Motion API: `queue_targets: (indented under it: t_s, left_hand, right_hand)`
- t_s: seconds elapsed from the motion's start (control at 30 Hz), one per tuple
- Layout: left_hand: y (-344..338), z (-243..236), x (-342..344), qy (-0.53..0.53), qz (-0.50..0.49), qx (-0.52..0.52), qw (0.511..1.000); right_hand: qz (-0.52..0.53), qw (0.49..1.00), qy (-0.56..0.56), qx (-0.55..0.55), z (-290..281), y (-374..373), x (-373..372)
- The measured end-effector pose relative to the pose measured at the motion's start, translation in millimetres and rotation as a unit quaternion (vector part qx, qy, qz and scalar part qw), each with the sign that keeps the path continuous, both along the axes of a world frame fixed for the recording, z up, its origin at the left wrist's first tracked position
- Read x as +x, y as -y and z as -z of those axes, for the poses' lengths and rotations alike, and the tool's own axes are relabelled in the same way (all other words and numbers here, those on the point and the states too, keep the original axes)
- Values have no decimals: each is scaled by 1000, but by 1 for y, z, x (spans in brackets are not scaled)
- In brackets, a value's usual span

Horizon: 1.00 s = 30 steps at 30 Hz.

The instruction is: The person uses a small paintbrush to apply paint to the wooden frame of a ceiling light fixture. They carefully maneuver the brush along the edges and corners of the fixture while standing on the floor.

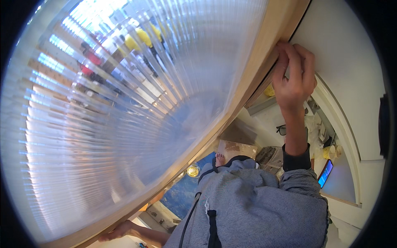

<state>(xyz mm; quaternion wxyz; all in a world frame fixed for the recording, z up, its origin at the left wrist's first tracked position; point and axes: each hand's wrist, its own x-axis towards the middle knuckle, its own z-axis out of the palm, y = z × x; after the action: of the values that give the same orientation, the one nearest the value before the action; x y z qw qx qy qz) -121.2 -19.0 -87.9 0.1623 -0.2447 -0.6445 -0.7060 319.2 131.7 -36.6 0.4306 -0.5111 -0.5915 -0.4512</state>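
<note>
A large sliding-door-like panel of clear ribbed sheet (136,136) in a pale wooden frame (244,89) stands tilted across the left of the view. At the lower left, my left hand (118,231) grips the frame's edge from beneath, its fingertips partly hidden. Up at the right, my right hand (295,72) is closed with curled fingers at the same frame's edge, right beside a white panel (339,49). Its thumb and fingertips press against the wood, partly out of sight.
Below are a blue surface (182,196) with a round yellow-lit object (193,170), and a brown board (235,149) by my bare foot (220,159). Glasses (281,130), a lit phone (326,173) and yellow rolls (329,152) lie at the right. People in yellow and red show blurred through the sheet.
</note>
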Motion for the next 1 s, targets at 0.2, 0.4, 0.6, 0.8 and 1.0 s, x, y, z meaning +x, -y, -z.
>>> queue_targets:
  t_s: [0.2,0.4,0.6,0.8,1.0]
  left_hand:
    - [0,0,0,6,-5,7,1000]
    - [-3,5,-6,5,0,9,1000]
    - [-6,2,1,5,6,12,1000]
    - [-11,6,-3,9,15,16,1000]
    - [-14,4,1,3,11,20,1000]
  right_hand:
    - [-71,994,-69,45,16,-13,4]
    - [-98,987,-125,2,28,1,-3]
    - [-125,971,-203,-18,18,3,3]
    - [-227,880,-416,28,4,-7,-22]
    - [-227,829,-506,73,4,-20,-34]
